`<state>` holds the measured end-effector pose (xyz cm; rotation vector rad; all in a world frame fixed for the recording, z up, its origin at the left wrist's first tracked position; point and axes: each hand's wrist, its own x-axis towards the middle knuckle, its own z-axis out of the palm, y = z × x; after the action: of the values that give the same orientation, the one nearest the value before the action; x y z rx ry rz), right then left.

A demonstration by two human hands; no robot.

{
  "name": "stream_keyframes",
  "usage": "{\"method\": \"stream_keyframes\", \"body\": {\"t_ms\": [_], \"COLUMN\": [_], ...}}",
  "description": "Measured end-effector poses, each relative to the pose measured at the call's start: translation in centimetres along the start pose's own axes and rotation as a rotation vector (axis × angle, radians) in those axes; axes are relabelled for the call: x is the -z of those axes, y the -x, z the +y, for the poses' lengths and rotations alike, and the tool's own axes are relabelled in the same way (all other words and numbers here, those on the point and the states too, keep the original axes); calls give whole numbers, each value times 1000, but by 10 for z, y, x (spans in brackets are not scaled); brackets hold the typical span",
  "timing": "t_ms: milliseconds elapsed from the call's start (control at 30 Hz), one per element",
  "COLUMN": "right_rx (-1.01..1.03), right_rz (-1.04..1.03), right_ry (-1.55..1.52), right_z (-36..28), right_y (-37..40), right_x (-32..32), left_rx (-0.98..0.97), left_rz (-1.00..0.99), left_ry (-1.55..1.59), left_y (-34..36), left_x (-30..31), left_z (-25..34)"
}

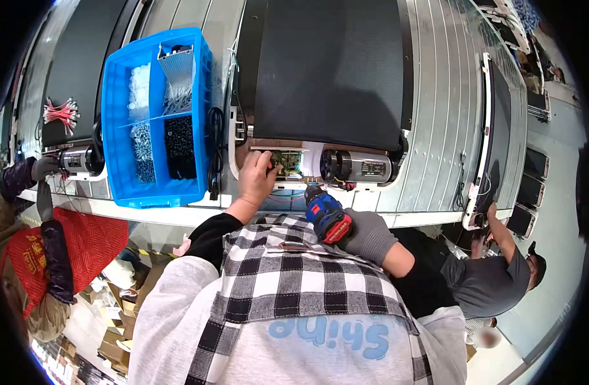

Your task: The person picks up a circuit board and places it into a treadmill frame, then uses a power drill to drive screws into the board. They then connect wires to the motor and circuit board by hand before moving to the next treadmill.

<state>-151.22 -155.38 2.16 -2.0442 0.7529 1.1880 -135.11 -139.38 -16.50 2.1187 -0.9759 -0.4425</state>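
Observation:
My bare left hand (256, 176) reaches into the front of a treadmill base, its fingers pinched at the left end of a green circuit board (289, 162). A small dark and red bit shows at the fingertips, too small to name. My right hand (367, 236), in a grey glove, is wrapped round a blue and red cordless drill (328, 217). The drill's nose points up toward the front edge of the base, below the board. A cylindrical motor (362, 167) lies to the right of the board. The black running belt (329, 70) stretches away behind them.
A blue divided bin (108, 128) of screws, white parts and cable ties stands left, beside a coiled black cable (215, 151). Red-and-white wires (62, 114) lie on another base. Gloved co-worker hands work at far left; another person (490, 276) works at right by an upright base (490, 141).

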Motion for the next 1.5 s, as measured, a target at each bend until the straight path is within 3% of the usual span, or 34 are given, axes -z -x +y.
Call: {"method": "stream_keyframes", "body": {"t_ms": [200, 433, 567, 600, 667, 733, 800, 833, 933, 1033, 1100, 1167, 1267, 1367, 1400, 1467, 1500], "right_rx": [9, 75, 307, 472, 729, 679, 741, 760, 786, 803, 841, 950, 871, 1055, 1059, 1021, 1003], "right_rz": [-80, 73, 202, 337, 611, 667, 715, 737, 744, 575, 508, 541, 365, 604, 621, 622, 617], "right_ry": [130, -38, -300, -51, 219, 219, 46, 21, 56, -190, -190, -2, -136, 96, 174, 98, 60], "right_z": [-4, 14, 50, 54, 53, 57, 55, 59, 65, 77, 85, 80, 65, 47, 41, 16, 6], "right_y": [-8, 3, 29, 33, 44, 52, 56, 58, 69, 59, 57, 57, 61, 68, 69, 76, 80], "right_x": [13, 0, -15, -13, -6, -15, -21, -24, -23, -32, -32, -24, -30, -29, -31, -37, -37], "left_rx": [-30, -25, 36, 59, 388, 789, 875, 979, 945, 869, 910, 885, 961, 807, 758, 814, 737], "left_rz": [19, 30, 31, 44, 143, 150, 102, 129, 59, 2, 101, 163, 299, 262, 166, 113, 20], "left_ry": [-15, -20, 63, 94, 447, 887, 1241, 1360, 1397, 1461, 1552, 1697, 1686, 1776, 1818, 1815, 1859], "left_y": [-3, -1, 1, 1, 14, 29, 51, 51, 63, 79, 91, 103, 108, 111, 106, 96, 92], "left_x": [3, 5, 18, 22, 25, 36, 23, 35, 38, 46, 41, 40, 53, 40, 48, 63, 72], "left_z": [2, -3, 3, 7, 7, 11, -4, 30, 75, 93, 95, 86, 84, 55, 55, 52, 50]}}
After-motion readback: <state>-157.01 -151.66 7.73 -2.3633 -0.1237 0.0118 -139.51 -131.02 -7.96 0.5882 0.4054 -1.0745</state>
